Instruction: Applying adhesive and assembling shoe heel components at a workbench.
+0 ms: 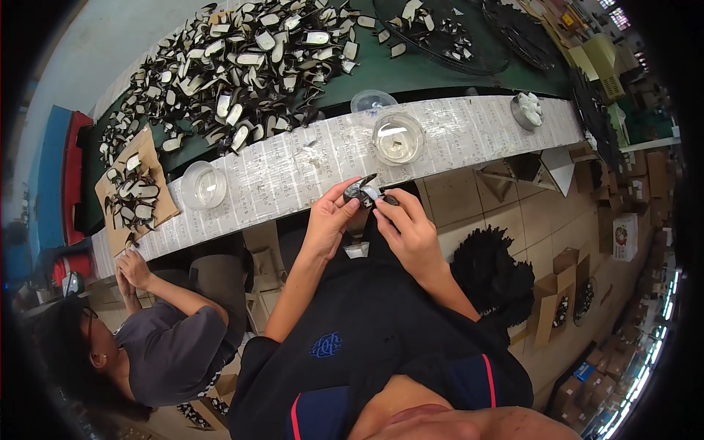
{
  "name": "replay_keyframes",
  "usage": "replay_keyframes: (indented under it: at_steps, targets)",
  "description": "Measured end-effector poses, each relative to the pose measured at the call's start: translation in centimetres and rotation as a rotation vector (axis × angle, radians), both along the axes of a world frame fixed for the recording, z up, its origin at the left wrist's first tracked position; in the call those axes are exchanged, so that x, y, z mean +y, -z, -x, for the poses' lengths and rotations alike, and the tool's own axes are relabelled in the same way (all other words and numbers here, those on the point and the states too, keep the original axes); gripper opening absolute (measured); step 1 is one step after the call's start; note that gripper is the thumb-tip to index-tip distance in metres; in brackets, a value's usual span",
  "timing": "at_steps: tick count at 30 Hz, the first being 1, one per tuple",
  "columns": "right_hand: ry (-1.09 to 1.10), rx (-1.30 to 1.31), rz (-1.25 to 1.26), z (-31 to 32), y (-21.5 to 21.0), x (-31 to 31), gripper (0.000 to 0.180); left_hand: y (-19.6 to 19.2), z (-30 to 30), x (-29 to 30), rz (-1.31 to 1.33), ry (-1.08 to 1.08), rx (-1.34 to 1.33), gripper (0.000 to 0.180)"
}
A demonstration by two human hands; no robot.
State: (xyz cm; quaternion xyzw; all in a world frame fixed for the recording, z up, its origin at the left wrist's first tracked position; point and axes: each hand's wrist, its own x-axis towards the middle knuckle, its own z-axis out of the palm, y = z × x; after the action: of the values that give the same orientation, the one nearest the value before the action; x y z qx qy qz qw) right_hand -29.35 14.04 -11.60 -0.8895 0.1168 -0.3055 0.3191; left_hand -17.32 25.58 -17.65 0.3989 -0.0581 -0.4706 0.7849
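Left hand (328, 220) and right hand (411, 227) both raised just off the near edge of the workbench (293, 165), fingers curled shut on one small black part (361, 193); right thumb and forefinger pinch a pale tab at its end. What the part is exactly: cannot tell.

Workbench: near edge covered by a long pale printed paper strip running end to end. Behind it, green surface with a large heap of black-and-cream shaped pieces (235, 66) toward the far left corner. Brown cardboard sheet (136, 187) at the left end, carrying more of the same pieces.

On the strip: clear round tub (398, 138) just beyond the hands, another clear tub (203, 185) to the left, small round dish of white bits (528, 110) toward the right end.

Co-worker's hand (132, 268) at the left near edge. Cardboard boxes (557, 293) on the floor at right.
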Motion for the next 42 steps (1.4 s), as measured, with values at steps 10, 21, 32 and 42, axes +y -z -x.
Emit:
replay_keyframes:
  at_steps: [10, 21, 32, 42]
  targets:
    - [-0.008, -0.049, 0.023, 0.0, 0.4, -0.3, 0.024, -0.1, 0.1, -0.2, 0.037, 0.002, 0.015, 0.044]
    - [0.003, -0.032, -0.12, 0.6, -0.2, -0.2, 0.023, 0.6, -0.2, 0.1, 0.048, 0.042, 0.005, 0.045]
    - [0.024, -0.052, -0.331, 1.0, -1.8, 0.2, 0.024, 1.7, -0.8, 0.3, 0.02, 0.032, -0.02, 0.043]
    - [-0.01, -0.011, -0.141, 0.5, -0.3, -0.6, 0.025, 0.8, -0.3, 0.1, -0.032, 0.054, -0.036, 0.046]
